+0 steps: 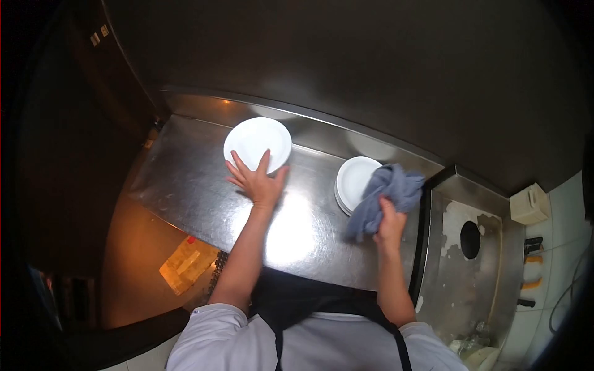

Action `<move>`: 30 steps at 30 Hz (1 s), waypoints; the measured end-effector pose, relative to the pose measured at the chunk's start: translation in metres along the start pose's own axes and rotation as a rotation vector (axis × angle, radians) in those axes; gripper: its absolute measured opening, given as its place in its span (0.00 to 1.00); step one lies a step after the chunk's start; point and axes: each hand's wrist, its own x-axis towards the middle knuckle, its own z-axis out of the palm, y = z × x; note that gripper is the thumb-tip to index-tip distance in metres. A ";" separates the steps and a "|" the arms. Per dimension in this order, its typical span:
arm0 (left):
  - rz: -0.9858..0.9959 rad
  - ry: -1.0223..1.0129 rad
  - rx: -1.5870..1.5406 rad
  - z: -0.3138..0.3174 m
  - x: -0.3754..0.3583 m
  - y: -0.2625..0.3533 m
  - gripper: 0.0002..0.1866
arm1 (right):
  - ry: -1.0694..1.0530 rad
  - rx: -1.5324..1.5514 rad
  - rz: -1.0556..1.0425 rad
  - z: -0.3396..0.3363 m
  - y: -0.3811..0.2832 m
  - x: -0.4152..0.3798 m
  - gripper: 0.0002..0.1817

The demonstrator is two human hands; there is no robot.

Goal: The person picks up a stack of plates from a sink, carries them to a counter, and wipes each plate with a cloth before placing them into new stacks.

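A white plate (257, 137) sits at the back left of the steel counter. My left hand (260, 183) reaches over its near edge, fingers spread and fingertips on the white surface. To the right stands a stack of white plates (355, 180), one on another. A crumpled blue-grey cloth (396, 188) is bunched in my right hand (390, 224), its fingers closed around it. The cloth overlaps the right side of the stack in this view and covers part of the top plate.
The steel counter (185, 164) has a raised back edge against a dark wall. At the right is a steel sink (448, 272) with a round dark opening (470, 240). Knives (532, 266) hang on the tiled wall beside a cream box (529, 204). A yellowish sheet (189, 264) lies lower left.
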 end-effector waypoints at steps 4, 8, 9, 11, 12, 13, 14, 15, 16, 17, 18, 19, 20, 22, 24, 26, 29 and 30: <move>0.155 -0.073 0.119 -0.001 0.009 -0.035 0.34 | 0.075 -0.128 -0.303 -0.035 -0.030 0.050 0.25; 0.305 0.145 -0.139 -0.001 -0.009 -0.021 0.46 | 0.025 -0.765 -0.374 -0.059 -0.030 0.090 0.32; 0.357 0.114 -0.206 0.001 -0.023 -0.009 0.50 | 0.057 -0.999 -0.365 -0.051 -0.024 0.097 0.34; 0.366 -0.133 -0.514 0.023 -0.062 0.021 0.55 | 0.012 -1.352 -0.331 -0.035 -0.002 0.105 0.38; 0.309 -0.303 -0.527 0.030 -0.080 0.044 0.59 | -0.068 -1.471 -0.309 -0.024 0.016 0.107 0.40; 0.311 -0.429 -0.428 0.039 -0.094 0.061 0.66 | -0.087 -1.615 -0.468 -0.017 0.042 0.105 0.39; 0.302 -0.590 -0.383 0.044 -0.101 0.078 0.72 | -0.110 -1.756 -0.629 -0.010 0.065 0.101 0.37; 0.289 -0.640 -0.346 0.052 -0.110 0.094 0.74 | -0.194 -1.654 -0.601 0.000 0.074 0.098 0.36; 0.279 -0.690 -0.310 0.059 -0.114 0.103 0.75 | -0.273 -1.550 -0.572 0.008 0.081 0.097 0.34; 0.257 -0.734 -0.268 0.060 -0.114 0.105 0.76 | -0.381 -1.555 -0.494 0.016 0.079 0.088 0.33; 0.241 -0.780 -0.226 0.062 -0.111 0.108 0.77 | -0.468 -1.446 -0.544 0.015 0.076 0.082 0.31; 0.227 -0.825 -0.184 0.064 -0.110 0.111 0.78 | -0.552 -1.399 -0.527 0.007 0.072 0.075 0.30; 0.274 -0.735 -0.155 0.070 -0.113 0.110 0.78 | -0.633 -1.349 -0.513 -0.003 0.068 0.068 0.29; 0.356 -0.551 -0.097 0.086 -0.124 0.104 0.77 | -0.755 -1.337 -0.477 -0.035 0.042 0.049 0.27; 0.209 -0.719 -0.299 0.059 -0.108 0.111 0.81 | -0.759 -1.456 -0.490 -0.064 0.024 0.059 0.27; 0.167 -0.771 -0.358 0.051 -0.101 0.117 0.82 | -0.626 -1.704 -0.549 -0.089 0.019 0.074 0.29; 0.190 -0.708 -0.352 0.052 -0.106 0.118 0.84 | -0.364 -1.722 -0.579 -0.069 0.051 0.115 0.32; 0.201 -0.691 -0.354 0.052 -0.106 0.119 0.84 | -0.380 -1.703 -0.573 -0.048 0.052 0.115 0.32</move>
